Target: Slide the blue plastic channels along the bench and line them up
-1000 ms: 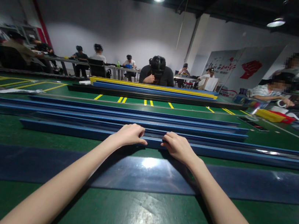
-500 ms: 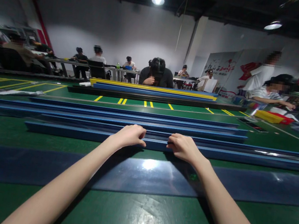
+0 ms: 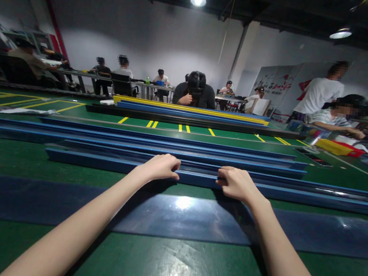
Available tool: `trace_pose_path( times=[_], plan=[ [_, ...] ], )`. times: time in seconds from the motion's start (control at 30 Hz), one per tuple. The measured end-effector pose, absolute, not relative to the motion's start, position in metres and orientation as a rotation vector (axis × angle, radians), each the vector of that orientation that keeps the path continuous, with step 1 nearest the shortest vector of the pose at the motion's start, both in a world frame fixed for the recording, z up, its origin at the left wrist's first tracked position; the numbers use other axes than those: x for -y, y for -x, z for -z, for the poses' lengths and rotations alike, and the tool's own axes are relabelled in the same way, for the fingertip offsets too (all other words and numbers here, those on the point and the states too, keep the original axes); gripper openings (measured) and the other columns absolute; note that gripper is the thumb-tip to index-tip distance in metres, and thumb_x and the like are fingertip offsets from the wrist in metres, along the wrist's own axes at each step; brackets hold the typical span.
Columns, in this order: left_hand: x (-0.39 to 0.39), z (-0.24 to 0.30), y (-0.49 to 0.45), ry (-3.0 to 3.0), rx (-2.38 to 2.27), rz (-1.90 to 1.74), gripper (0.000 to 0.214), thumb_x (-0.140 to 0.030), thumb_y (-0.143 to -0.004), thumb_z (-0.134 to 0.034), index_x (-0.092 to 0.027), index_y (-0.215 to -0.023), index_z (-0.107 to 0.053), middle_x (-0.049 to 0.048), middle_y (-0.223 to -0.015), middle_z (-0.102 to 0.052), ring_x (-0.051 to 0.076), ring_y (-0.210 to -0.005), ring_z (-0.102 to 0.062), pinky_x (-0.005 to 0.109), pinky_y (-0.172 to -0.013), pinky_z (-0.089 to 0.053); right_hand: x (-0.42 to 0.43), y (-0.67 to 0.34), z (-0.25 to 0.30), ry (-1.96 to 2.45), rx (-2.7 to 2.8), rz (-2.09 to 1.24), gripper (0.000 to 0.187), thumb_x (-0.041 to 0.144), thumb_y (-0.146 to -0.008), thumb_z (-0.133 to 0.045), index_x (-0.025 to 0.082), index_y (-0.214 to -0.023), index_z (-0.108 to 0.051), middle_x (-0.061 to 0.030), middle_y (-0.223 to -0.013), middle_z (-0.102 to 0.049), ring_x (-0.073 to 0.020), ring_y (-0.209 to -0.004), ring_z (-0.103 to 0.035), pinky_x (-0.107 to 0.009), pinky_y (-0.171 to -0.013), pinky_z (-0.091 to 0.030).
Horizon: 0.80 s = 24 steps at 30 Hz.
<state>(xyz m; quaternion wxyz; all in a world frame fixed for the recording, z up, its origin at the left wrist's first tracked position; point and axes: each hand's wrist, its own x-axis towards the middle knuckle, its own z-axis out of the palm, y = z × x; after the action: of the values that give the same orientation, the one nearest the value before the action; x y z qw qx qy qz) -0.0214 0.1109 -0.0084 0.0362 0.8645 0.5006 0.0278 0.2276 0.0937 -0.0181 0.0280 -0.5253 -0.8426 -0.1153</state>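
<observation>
Blue channel (image 3: 198, 180) lies crosswise on our green table (image 3: 220, 266) beyond a glossy strip (image 3: 175, 223); our left hand (image 3: 161, 167) and right hand (image 3: 237, 183) grasp its near wall, apparently a positioning step, so the next move calls for even pressure

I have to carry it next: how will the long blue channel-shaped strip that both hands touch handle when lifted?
The long blue channel-shaped strip is probably stiff lengthwise: its edges run straight. Thin-looking walls suggest it's light. Its ends may dip, being so long.
</observation>
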Motion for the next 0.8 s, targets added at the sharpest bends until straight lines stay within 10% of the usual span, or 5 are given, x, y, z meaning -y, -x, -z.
trace_pose_path(
  times=[0.23, 0.8],
  plan=[
    [-0.110, 0.008, 0.021, -2.656, -1.541, -0.083, 0.022, -0.042, -0.069, -0.059, -0.021, -0.075, -0.057, 0.0003, -0.081, -0.062, 0.017, -0.074, -0.056, 0.022, -0.054, -0.035, -0.089, -0.207, 0.023, 1.566, 2.610, 0.384, 0.032, 0.043, -0.085, -0.038, 0.018, -0.082, -0.058, -0.0057, -0.085, -0.062, -0.0163, -0.079, -0.056, -0.024, -0.056, -0.031],
    [-0.111, 0.010, 0.019, -2.703, -1.509, -0.111, 0.024, -0.044, -0.069, -0.058, -0.020, -0.075, -0.055, 0.0002, -0.078, -0.060, 0.017, -0.072, -0.055, 0.022, -0.052, -0.032, -0.095, -0.190, 0.032, 1.387, 2.601, 0.460, 0.015, 0.029, -0.085, -0.046, 0.017, -0.081, -0.054, -0.0046, -0.085, -0.060, -0.0134, -0.078, -0.054, -0.024, -0.053, -0.027]
  ],
)
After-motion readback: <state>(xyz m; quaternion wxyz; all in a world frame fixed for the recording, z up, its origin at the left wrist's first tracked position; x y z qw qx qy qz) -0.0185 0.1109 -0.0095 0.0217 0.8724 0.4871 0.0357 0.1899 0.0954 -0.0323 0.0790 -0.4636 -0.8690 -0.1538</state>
